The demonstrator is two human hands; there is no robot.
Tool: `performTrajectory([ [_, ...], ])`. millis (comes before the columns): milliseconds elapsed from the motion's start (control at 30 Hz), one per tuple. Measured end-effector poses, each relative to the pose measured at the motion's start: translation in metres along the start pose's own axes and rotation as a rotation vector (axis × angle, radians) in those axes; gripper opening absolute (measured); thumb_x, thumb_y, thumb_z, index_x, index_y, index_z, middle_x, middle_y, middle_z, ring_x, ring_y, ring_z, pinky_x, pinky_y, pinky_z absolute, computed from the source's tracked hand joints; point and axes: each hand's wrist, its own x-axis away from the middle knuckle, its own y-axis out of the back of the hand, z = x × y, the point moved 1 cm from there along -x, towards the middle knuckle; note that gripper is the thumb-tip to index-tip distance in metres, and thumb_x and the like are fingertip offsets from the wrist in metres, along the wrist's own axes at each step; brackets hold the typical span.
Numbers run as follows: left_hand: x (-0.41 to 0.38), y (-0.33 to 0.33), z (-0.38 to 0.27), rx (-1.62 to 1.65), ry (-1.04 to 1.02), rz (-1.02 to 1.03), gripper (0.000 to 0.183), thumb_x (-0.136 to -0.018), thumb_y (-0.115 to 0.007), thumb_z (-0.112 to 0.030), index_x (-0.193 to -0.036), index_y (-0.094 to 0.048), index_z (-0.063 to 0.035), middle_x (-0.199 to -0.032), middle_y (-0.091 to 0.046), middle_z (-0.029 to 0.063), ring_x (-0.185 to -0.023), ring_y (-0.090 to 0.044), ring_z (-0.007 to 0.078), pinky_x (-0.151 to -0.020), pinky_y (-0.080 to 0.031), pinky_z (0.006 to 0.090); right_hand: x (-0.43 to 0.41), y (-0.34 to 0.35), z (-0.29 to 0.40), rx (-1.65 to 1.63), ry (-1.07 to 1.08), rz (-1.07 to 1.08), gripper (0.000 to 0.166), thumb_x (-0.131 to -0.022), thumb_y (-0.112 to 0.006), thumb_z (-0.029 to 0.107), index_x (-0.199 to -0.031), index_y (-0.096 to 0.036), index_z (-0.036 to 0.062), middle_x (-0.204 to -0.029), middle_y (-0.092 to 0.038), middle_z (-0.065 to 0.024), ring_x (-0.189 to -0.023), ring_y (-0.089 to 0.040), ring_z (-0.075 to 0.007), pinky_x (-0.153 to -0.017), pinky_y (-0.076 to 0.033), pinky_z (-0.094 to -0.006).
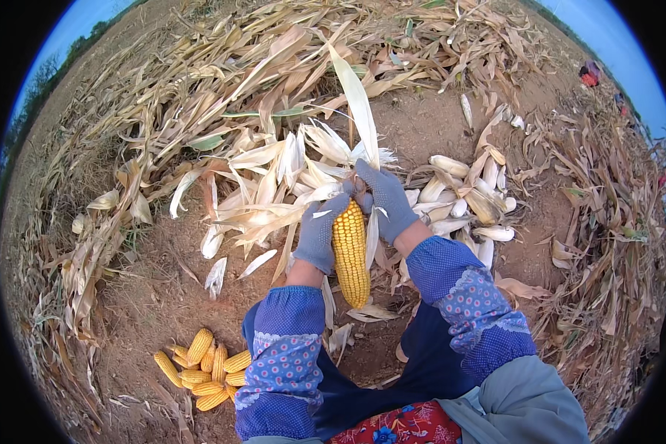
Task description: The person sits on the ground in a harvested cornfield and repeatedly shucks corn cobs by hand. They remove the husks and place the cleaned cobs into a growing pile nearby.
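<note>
A yellow ear of corn (351,255) hangs tip down between my two gloved hands, its kernels bare. My left hand (323,227), in a grey knit glove, grips it near its upper end. My right hand (386,200), gloved alike, is closed on the husk at the ear's base, with a long pale husk leaf (356,105) standing up above it. Loose dry husks (272,183) lie just beyond my left hand. On the soil at the lower left is a pile of bare yellow ears (205,369), partly hidden by my left sleeve.
Unhusked ears (466,200) lie heaped to the right of my right hand. Dry corn stalks and leaves (200,89) form a wide bank ahead, with more stalks (605,233) along the right. Reddish clothing (589,79), perhaps on people, shows far off at the upper right.
</note>
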Motion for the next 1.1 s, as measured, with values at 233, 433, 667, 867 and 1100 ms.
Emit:
performTrajectory([
  [233, 0.012, 0.004, -0.01, 0.167, -0.007, 0.237, 0.04, -0.081, -0.06, -0.012, -0.117, -0.049, 0.0014, -0.1, -0.061, 0.0123, -0.086, -0.063, 0.0213, -0.075, -0.054, 0.0315, 0.006, -0.011, 0.006, -0.135, 0.051, 0.094, 0.019, -0.086, -0.062, 0.02, -0.086, -0.055, 0.0026, -0.069, -0.055, -0.0036, -0.057, -0.054, -0.0108, -0.048, -0.044, -0.0224],
  [433, 0.026, -0.008, -0.019, 0.028, -0.144, 0.229, 0.047, -0.077, -0.064, -0.019, -0.117, -0.05, 0.001, -0.101, -0.061, 0.0132, -0.09, -0.062, 0.023, -0.079, -0.051, 0.0326, 0.001, 0.003, -0.005, 0.588, 0.63, 0.159, 0.029, -0.086, -0.063, 0.019, -0.101, -0.057, -0.004, -0.082, -0.059, -0.0066, -0.07, -0.059, -0.0097, -0.057, -0.048, -0.0213],
  [667, 0.019, -0.007, -0.019, -1.385, -0.554, -0.092, 0.057, -0.069, -0.069, -0.033, -0.114, -0.051, -0.0035, -0.101, -0.062, 0.0169, -0.091, -0.061, 0.0343, -0.078, -0.049, 0.0387, 0.013, -0.007, 0.0, 0.271, 0.088, 0.058, 0.021, -0.086, -0.062, 0.021, -0.094, -0.062, 0.0016, -0.076, -0.058, -0.0002, -0.062, -0.05, -0.006, -0.053, -0.041, -0.0197],
  [867, 0.007, 0.019, -0.018, -1.139, -0.595, -0.235, 0.046, -0.071, -0.07, -0.019, -0.109, -0.052, 0.0001, -0.092, -0.063, 0.0123, -0.082, -0.064, 0.0261, -0.072, -0.051, 0.0359, 0.013, -0.026, 0.03, 0.471, 0.486, -0.021, 0.022, -0.087, -0.059, 0.023, -0.086, -0.06, 0.0006, -0.066, -0.052, 0.0013, -0.059, -0.047, -0.0048, -0.051, -0.037, -0.021],
  [1100, 0.008, 0.014, -0.016, -0.282, -0.292, 0.014, 0.036, -0.077, -0.067, -0.009, -0.108, -0.051, 0.0006, -0.087, -0.061, 0.0105, -0.073, -0.063, 0.0187, -0.064, -0.053, 0.0282, -0.067, 0.059, 0.0, 1.715, 0.553, -0.153, 0.061, -0.072, -0.067, 0.05, -0.107, -0.055, 0.0013, -0.105, -0.057, -0.0197, -0.093, -0.057, -0.0312, -0.08, -0.045, -0.0397],
])
